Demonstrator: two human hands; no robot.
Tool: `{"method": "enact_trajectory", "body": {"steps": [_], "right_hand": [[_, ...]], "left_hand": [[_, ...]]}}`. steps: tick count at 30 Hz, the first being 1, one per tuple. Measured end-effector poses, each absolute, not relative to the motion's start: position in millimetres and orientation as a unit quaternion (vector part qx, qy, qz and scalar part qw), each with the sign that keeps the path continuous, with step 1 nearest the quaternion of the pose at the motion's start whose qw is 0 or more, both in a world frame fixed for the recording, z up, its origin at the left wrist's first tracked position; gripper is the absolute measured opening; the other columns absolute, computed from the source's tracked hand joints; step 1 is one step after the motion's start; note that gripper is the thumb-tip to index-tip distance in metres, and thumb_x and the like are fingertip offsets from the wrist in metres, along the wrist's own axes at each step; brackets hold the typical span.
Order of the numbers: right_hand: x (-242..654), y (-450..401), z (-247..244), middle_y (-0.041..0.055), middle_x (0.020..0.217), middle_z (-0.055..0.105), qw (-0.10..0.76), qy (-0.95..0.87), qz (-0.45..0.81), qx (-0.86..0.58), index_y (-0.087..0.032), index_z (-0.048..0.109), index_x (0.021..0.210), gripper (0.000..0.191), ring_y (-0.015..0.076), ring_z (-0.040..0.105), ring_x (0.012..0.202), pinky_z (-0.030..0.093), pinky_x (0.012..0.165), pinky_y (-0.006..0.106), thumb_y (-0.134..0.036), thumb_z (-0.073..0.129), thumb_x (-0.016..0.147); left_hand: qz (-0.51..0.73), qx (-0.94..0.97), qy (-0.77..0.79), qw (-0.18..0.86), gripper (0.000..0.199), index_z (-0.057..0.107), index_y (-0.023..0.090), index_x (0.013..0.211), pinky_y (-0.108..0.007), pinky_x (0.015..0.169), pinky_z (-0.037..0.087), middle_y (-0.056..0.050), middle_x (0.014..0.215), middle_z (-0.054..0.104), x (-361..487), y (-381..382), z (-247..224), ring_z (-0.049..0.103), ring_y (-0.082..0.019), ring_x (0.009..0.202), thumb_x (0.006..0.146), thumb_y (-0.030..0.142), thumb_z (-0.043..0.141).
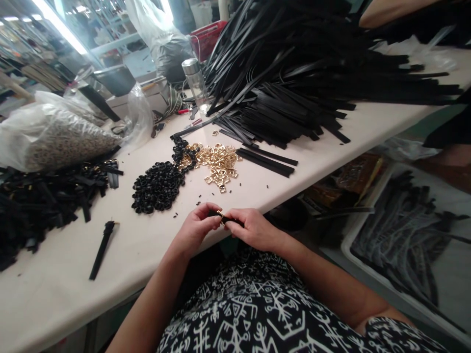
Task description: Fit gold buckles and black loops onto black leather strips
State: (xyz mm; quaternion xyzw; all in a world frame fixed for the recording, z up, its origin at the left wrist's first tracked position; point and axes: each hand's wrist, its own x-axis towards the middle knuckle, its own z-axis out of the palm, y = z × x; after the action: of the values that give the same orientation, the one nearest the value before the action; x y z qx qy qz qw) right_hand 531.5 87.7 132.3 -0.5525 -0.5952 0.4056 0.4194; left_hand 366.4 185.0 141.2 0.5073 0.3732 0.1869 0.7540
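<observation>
At the table's front edge, my left hand (198, 226) and my right hand (252, 228) meet, both closed on a short black strap (232, 221). A gold buckle (221, 215) shows on the strap between my fingertips; the fingers hide part of both. Just beyond lie a pile of gold buckles (221, 162) and a heap of black loops (156, 189). A strap with a buckle fitted (102, 250) rests alone to the left. Two or three loose black straps (267, 161) lie to the right of the buckles.
Behind is a big heap of black straps (287, 108). A glass bottle (196, 86) stands near a red crate (209, 39). At left, a plastic bag of small parts (62, 135) sits by piled buckled straps (40, 201). A white bin (348, 240) is at lower right. Another person's arm (393, 12) shows top right.
</observation>
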Motion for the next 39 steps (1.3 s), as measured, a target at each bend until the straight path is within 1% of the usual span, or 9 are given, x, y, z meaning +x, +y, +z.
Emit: {"method": "enact_trajectory", "body": {"steps": [3, 6, 12, 17, 22, 27, 29, 34, 39], "right_hand": [[533, 87, 130, -0.0004, 0.073, 0.064, 0.417, -0.607, 0.397, -0.548, -0.017, 0.066, 0.084, 0.017, 0.0120, 0.056, 0.065, 0.042, 0.064, 0.022, -0.021, 0.052, 0.093], [533, 87, 126, -0.0012, 0.069, 0.062, 0.425, -0.606, 0.392, -0.547, -0.017, 0.066, 0.081, 0.019, 0.0121, 0.055, 0.064, 0.040, 0.062, 0.022, -0.024, 0.054, 0.094], [532, 86, 124, 0.0000, 0.074, 0.066, 0.446, -0.602, 0.365, -0.552, -0.017, 0.069, 0.081, 0.022, 0.0130, 0.057, 0.069, 0.040, 0.066, 0.024, -0.029, 0.056, 0.094], [530, 86, 126, -0.0007, 0.066, 0.060, 0.434, -0.610, 0.336, -0.572, -0.016, 0.064, 0.071, 0.025, 0.0122, 0.053, 0.063, 0.037, 0.061, 0.024, -0.028, 0.055, 0.092], [532, 86, 127, 0.0002, 0.075, 0.067, 0.411, -0.625, 0.357, -0.560, -0.018, 0.069, 0.083, 0.015, 0.0131, 0.056, 0.068, 0.038, 0.065, 0.024, -0.021, 0.055, 0.089], [536, 84, 128, -0.0013, 0.066, 0.062, 0.366, -0.611, 0.344, -0.612, -0.017, 0.066, 0.078, 0.011, 0.0123, 0.051, 0.061, 0.035, 0.059, 0.024, -0.019, 0.057, 0.084], [535, 82, 128, -0.0010, 0.067, 0.061, 0.374, -0.612, 0.338, -0.610, -0.017, 0.064, 0.077, 0.013, 0.0123, 0.051, 0.062, 0.035, 0.059, 0.024, -0.018, 0.055, 0.085], [527, 83, 128, 0.0021, 0.076, 0.064, 0.399, -0.617, 0.317, -0.600, -0.017, 0.060, 0.079, 0.013, 0.0153, 0.056, 0.073, 0.041, 0.070, 0.026, -0.018, 0.051, 0.088], [526, 86, 129, 0.0021, 0.075, 0.062, 0.403, -0.610, 0.315, -0.605, -0.018, 0.058, 0.077, 0.014, 0.0157, 0.056, 0.072, 0.041, 0.068, 0.026, -0.018, 0.049, 0.089]], "left_hand": [[0.175, 0.439, 0.373, 0.798, 0.033, 0.062, 0.019, 0.090, -0.019, 0.057, 0.042, 0.003, 0.069, 0.063, 367, 181, 135, 0.055, -0.008, 0.058, 0.065, 0.021, 0.082], [0.178, 0.427, 0.377, 0.802, 0.034, 0.057, 0.019, 0.085, -0.019, 0.058, 0.042, 0.003, 0.069, 0.062, 368, 177, 133, 0.056, -0.009, 0.059, 0.064, 0.024, 0.083], [0.190, 0.488, 0.365, 0.770, 0.024, 0.061, 0.017, 0.077, -0.020, 0.058, 0.041, 0.002, 0.064, 0.061, 366, 173, 139, 0.053, -0.009, 0.059, 0.066, 0.024, 0.081], [0.198, 0.512, 0.362, 0.754, 0.024, 0.067, 0.018, 0.084, -0.021, 0.062, 0.043, 0.002, 0.071, 0.064, 363, 170, 135, 0.055, -0.010, 0.064, 0.067, 0.023, 0.081], [0.223, 0.503, 0.397, 0.734, 0.024, 0.065, 0.016, 0.075, -0.022, 0.057, 0.041, 0.002, 0.062, 0.060, 362, 172, 135, 0.051, -0.010, 0.056, 0.066, 0.032, 0.082], [0.258, 0.484, 0.409, 0.729, 0.024, 0.065, 0.016, 0.072, -0.020, 0.055, 0.040, 0.002, 0.062, 0.059, 360, 174, 134, 0.050, -0.008, 0.056, 0.063, 0.029, 0.082], [0.265, 0.458, 0.416, 0.740, 0.024, 0.066, 0.016, 0.074, -0.020, 0.056, 0.041, 0.003, 0.064, 0.060, 360, 171, 131, 0.050, -0.008, 0.057, 0.062, 0.028, 0.083], [0.272, 0.424, 0.433, 0.748, 0.027, 0.067, 0.015, 0.077, -0.020, 0.060, 0.045, 0.002, 0.068, 0.063, 368, 158, 123, 0.054, -0.008, 0.061, 0.061, 0.028, 0.086], [0.291, 0.407, 0.430, 0.752, 0.031, 0.068, 0.015, 0.079, -0.022, 0.065, 0.048, 0.000, 0.074, 0.067, 375, 155, 122, 0.059, -0.011, 0.067, 0.059, 0.029, 0.088]]}}
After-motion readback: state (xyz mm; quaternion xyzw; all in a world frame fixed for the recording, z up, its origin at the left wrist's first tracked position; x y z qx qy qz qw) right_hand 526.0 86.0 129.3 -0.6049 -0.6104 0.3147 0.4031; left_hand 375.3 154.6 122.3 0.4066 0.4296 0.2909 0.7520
